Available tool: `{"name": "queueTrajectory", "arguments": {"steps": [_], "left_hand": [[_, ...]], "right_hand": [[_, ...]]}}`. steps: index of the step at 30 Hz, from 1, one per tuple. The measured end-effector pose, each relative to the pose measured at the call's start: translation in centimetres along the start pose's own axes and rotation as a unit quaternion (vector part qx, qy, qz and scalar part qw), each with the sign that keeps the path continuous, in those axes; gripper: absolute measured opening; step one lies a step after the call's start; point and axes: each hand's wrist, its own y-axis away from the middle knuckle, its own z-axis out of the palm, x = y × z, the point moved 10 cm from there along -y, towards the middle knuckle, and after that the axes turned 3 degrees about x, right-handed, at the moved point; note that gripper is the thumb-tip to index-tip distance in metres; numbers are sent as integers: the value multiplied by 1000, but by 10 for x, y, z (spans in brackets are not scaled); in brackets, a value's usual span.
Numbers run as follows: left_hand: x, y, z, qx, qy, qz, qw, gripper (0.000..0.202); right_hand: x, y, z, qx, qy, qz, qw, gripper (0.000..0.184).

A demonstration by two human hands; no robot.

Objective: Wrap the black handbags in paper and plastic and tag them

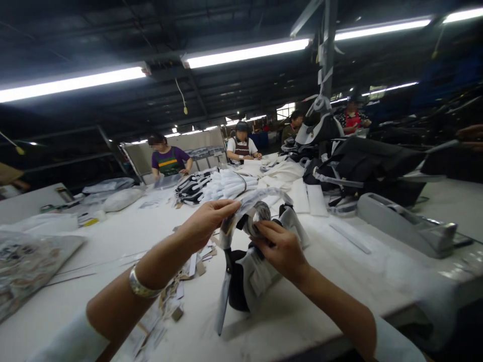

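Observation:
A small grey and black bag [256, 274] stands on the white table in front of me. Its curved handle [272, 192] appears wrapped in clear plastic film, and a grey strap [222, 304] hangs down its left side. My left hand [204, 221] is closed in a pinch on the film at the left end of the handle. Beneath the arch, my right hand [281, 247] has its fingers closed at a shiny, crumpled-looking bit of plastic film [260, 212]. The fingertips partly cover it, so its exact shape is hard to make out.
Paper and cardboard scraps [183, 286] lie left of the bag. A grey tape dispenser [403, 223] stands at right, below black bags [370, 163]. White straps [230, 185] are heaped behind. A clear plastic sack [33, 264] sits at far left. Several co-workers [171, 158] are across the table.

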Motion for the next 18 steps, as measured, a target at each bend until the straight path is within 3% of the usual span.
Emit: {"name": "queueTrajectory", "arguments": {"steps": [7,10,14,18], "left_hand": [[9,0,-8,-7,-54,-5,998,47],[8,0,-7,-47,-78,-31,995,45],[6,7,8,-101,-104,-42,989,45],[-1,12,13,-46,-62,-37,996,48]], "right_hand": [[-15,-9,9,40,-35,1,999,26],[-18,-10,9,49,-25,-14,998,26],[-24,-12,10,34,0,-34,999,26],[-29,-12,7,-22,22,-63,998,30]]}}
